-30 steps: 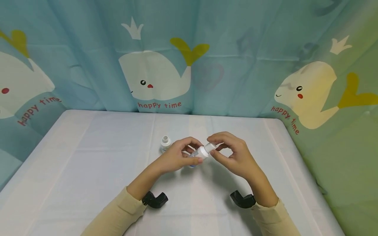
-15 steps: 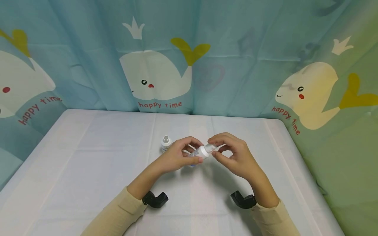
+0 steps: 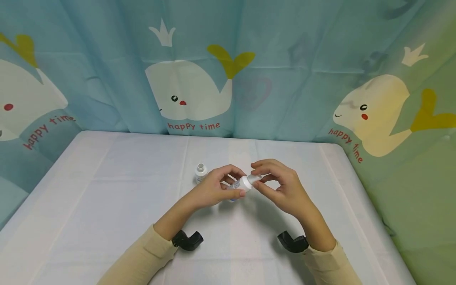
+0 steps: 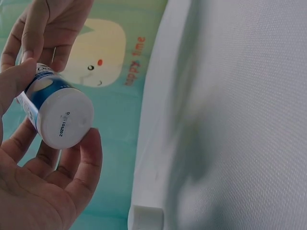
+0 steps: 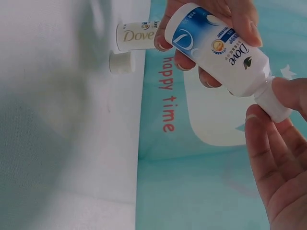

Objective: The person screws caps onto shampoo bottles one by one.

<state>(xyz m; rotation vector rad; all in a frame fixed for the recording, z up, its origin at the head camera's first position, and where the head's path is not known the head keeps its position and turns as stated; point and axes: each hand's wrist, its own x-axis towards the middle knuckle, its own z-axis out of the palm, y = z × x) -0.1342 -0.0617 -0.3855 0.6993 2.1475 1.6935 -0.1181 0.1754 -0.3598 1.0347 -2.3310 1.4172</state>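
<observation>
My left hand (image 3: 213,190) grips a small white and blue Dove bottle (image 5: 218,50) around its body. It is held tilted above the table, its neck end up toward the right and its printed base (image 4: 65,119) showing in the left wrist view. At that upper end, my right hand (image 3: 286,188) pinches the white cap (image 5: 272,101) between thumb and fingers. The cap sits at the bottle's neck. Just beyond my left hand, a second white Dove bottle (image 3: 201,172) stands upright with its mouth uncovered.
A loose white cap (image 5: 122,63) lies on the white-covered table (image 3: 117,190) near the standing bottle. Behind the table hangs a blue-green curtain (image 3: 278,103) printed with whales. Black curved pieces (image 3: 190,241) stick out at both wrists.
My right fingers have shifted slightly around the cap, with the index finger a little more raised. My left hand and the bottle in it stay nearly still.
</observation>
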